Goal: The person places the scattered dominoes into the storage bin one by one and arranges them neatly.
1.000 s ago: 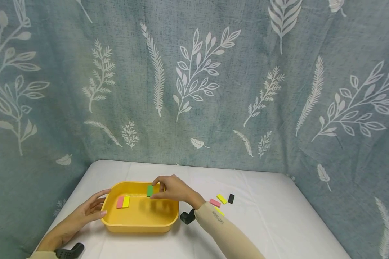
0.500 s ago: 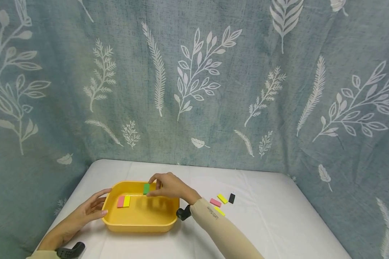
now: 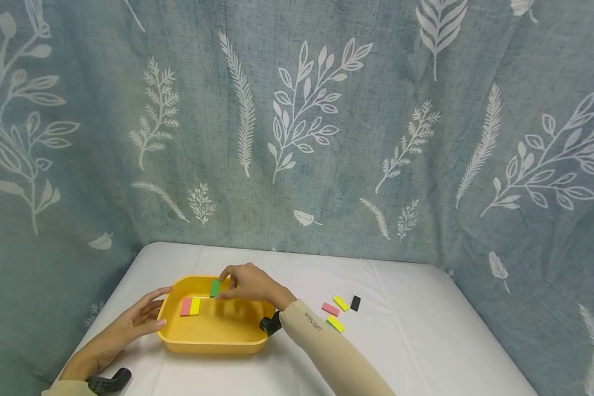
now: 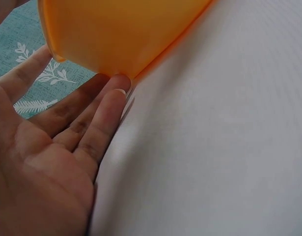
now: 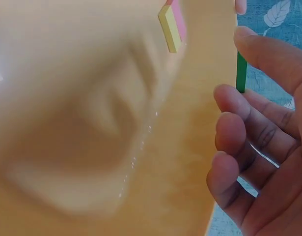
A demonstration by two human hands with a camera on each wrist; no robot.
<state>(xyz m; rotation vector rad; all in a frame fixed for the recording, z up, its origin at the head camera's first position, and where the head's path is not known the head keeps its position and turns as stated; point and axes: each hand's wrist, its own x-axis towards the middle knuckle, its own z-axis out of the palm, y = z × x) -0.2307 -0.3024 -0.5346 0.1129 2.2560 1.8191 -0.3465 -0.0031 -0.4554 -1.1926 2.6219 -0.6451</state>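
A yellow tray (image 3: 213, 348) stands on the left half of the table. My right hand (image 3: 251, 283) reaches over it and pinches a green block (image 3: 215, 289) upright between thumb and fingertips, close to the far wall. In the right wrist view, the same green block (image 5: 241, 73) shows edge-on, the other fingers loosely bent below it. Inside the tray, a pink block (image 3: 185, 307) and a yellow block (image 3: 195, 306) stand side by side. With nearly straight fingers my left hand (image 3: 131, 324) touches the tray's left side; its fingertips meet the outer wall in the left wrist view.
Right of the tray on the white table (image 3: 401, 341) lie a pink block (image 3: 330, 309), a yellow block (image 3: 341, 303), a black block (image 3: 355, 303) and another yellow block (image 3: 335, 323) with a green edge under it. A patterned curtain (image 3: 257, 209) hangs behind.
My right hand has moved left along the tray's far wall with the green block, toward the pink and yellow blocks. The left hand has stayed at the tray's side.
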